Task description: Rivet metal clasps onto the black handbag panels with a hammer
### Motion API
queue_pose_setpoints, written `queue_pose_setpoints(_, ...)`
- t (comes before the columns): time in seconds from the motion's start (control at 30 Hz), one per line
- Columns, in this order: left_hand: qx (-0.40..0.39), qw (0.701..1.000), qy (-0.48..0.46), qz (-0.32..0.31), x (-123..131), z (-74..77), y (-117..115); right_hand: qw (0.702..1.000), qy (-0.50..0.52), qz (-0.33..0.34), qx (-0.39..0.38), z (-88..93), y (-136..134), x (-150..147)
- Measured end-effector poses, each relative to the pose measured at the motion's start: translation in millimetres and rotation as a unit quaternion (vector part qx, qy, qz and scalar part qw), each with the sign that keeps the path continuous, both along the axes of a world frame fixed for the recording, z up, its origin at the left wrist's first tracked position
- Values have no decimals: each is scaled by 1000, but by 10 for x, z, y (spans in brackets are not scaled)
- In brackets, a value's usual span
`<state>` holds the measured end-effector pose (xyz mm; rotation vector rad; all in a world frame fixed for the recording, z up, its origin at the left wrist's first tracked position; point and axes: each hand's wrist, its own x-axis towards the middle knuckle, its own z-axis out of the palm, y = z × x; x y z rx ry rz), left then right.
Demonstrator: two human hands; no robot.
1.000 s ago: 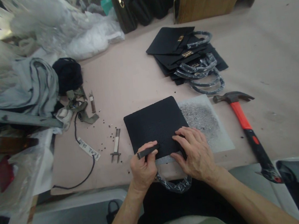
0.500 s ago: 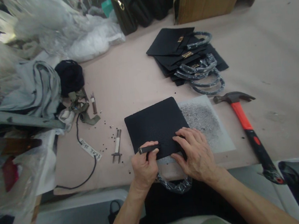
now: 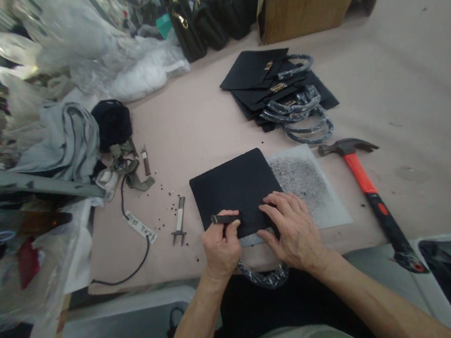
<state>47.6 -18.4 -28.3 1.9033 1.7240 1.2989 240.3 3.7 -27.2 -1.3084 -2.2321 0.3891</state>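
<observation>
A pronged tool [image 3: 179, 221] is laid on the table [image 3: 188, 124]. A dark rod [image 3: 225, 219] is clamped in the left hand [image 3: 221, 247] between thumb and fingers, over the panel [image 3: 228, 190], which is laid partly on a sheet [image 3: 307, 176] and touched by the right hand [image 3: 294, 229], thumb and fingers apart. Rightmost, a hammer [image 3: 379, 207] is laid.

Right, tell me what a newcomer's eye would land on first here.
The red-and-black hammer would likely catch the eye first, at the right beside the pale speckled sheet. Next comes the black panel in the middle, where the left hand holds a dark tool and the right hand touches the panel. Beyond lies a pile of black panels with plastic-wrapped handles.
</observation>
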Motion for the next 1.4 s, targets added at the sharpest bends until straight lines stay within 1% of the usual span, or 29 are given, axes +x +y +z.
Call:
queue_pose_setpoints(0.1,-2,1000,-9,-4,-4,-12,-4,1000,-3,0,-1,-3,-3,0)
queue_pose_setpoints(0.33,-48,997,-41,-39,-48,58,27,1000,-4,-3,-3,9,-8,3)
queue_pose_setpoints(0.63,-72,995,-68,-30,-97,4,-11,1000,-3,-1,2,5,-9,6)
queue_pose_setpoints(0.8,-51,997,-61,-16,-103,-13,-4,1000,3,1,-6,16,-5,2)
queue_pose_setpoints(0.9,-55,997,-58,-10,-97,-12,3,1000,3,0,-7,18,-6,3)
queue_pose_setpoints(1.13,-35,999,-24,-21,-66,28,1,1000,3,3,-5,5,-4,7)
queue_pose_setpoints(1.4,-23,1000,-9,4,-43,2,5,1000,6,2,-9,8,-4,7)
